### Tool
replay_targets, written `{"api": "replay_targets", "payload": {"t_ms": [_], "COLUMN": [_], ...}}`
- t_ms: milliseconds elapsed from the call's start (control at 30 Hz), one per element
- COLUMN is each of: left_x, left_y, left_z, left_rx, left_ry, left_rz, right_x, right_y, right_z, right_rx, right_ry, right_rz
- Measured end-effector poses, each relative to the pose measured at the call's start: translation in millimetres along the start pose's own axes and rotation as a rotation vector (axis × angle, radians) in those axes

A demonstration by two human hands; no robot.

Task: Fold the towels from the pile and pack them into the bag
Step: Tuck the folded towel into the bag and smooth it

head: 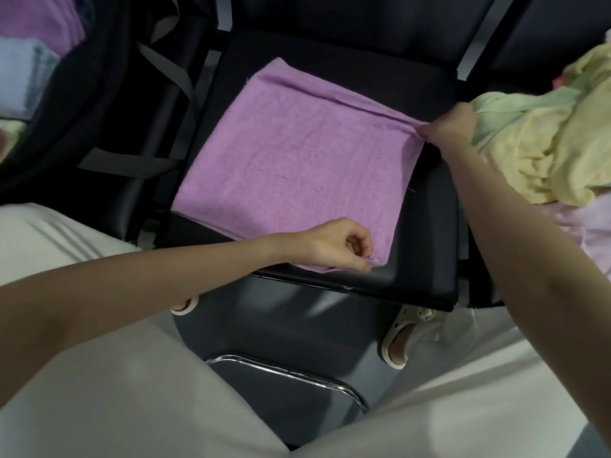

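So you've got the purple towel [291, 166] lying flat on the black seat [426, 259] in front of you, already folded over at least once going by the doubled edge along its far side, and it covers most of the cushion, with bare black showing along the near edge and the right edge. Your left hand [334, 244] is down at the near right corner of the towel, fingers curled in and pinching that corner just above the seat's near edge. Your right hand [451, 127] is up at the far right corner of the towel, fingers bunched tight and gripping the cloth there, so the fabric puckers a bit right at the knuckles. Just beside that hand, on the next seat to the right, sits the pile [542, 140] of loose towels, pale yellow and light green crumpled on top with something pinkish under it at the right edge of the view. Over on the left there's the dark bag [99, 94] with grey straps [165, 67], and you can see folded towels [36, 54] in its open mouth at the top left corner, a purple one and a light blue one, kind of blurry though. Your knees in light trousers [132, 391] fill the bottom of the view, a sandalled foot [400, 345] is on the floor under the seat's near right side, and a chrome bar [291, 375] runs across between your legs.
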State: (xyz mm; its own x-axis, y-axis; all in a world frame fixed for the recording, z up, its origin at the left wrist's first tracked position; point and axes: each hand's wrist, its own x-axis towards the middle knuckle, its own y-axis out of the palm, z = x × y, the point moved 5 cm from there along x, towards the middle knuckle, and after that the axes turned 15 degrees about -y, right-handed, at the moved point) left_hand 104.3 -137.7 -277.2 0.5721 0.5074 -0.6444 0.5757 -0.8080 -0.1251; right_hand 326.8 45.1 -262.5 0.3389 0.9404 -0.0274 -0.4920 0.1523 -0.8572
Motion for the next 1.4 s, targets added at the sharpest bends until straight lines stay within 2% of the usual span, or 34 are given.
{"api": "replay_targets", "payload": {"t_ms": [367,433,533,600,667,733,767,900,1000,1100,1200,1400], "left_x": [-8,-17,-33,-42,-46,-46,-46,-45,-51,-60,-74,-107], "left_y": [2,0,-5,-10,-15,-12,-9,-1,-8,-27,-50,-102], "left_z": [-7,-12,-23,-32,-39,-40,-38,-27,-26,-22,-12,21], "left_rx": [-0.076,-0.051,-0.005,-0.036,-0.068,-0.058,-0.038,-0.029,-0.087,-0.172,-0.272,-0.456], "left_ry": [-0.089,-0.097,-0.081,-0.055,-0.009,0.013,0.006,-0.051,-0.053,-0.054,-0.062,-0.06], "left_rz": [0.002,0.063,0.154,0.127,0.046,-0.011,-0.024,-0.034,-0.029,-0.061,-0.078,-0.203], "right_x": [0,5,10,14,19,16,15,2,-5,-10,-12,-6], "right_y": [6,6,-3,-12,-15,-13,-8,1,10,13,17,43], "right_z": [-5,-3,9,13,7,-6,-14,-18,6,40,80,163], "right_rx": [0.185,0.322,0.689,0.879,0.861,0.642,0.611,0.906,1.212,1.367,1.396,1.292], "right_ry": [0.068,0.075,0.119,0.136,0.116,0.136,0.178,0.307,0.308,0.257,0.187,0.007], "right_rz": [0.017,0.007,-0.049,-0.142,-0.235,-0.222,-0.217,-0.245,-0.242,-0.27,-0.256,-0.182]}}
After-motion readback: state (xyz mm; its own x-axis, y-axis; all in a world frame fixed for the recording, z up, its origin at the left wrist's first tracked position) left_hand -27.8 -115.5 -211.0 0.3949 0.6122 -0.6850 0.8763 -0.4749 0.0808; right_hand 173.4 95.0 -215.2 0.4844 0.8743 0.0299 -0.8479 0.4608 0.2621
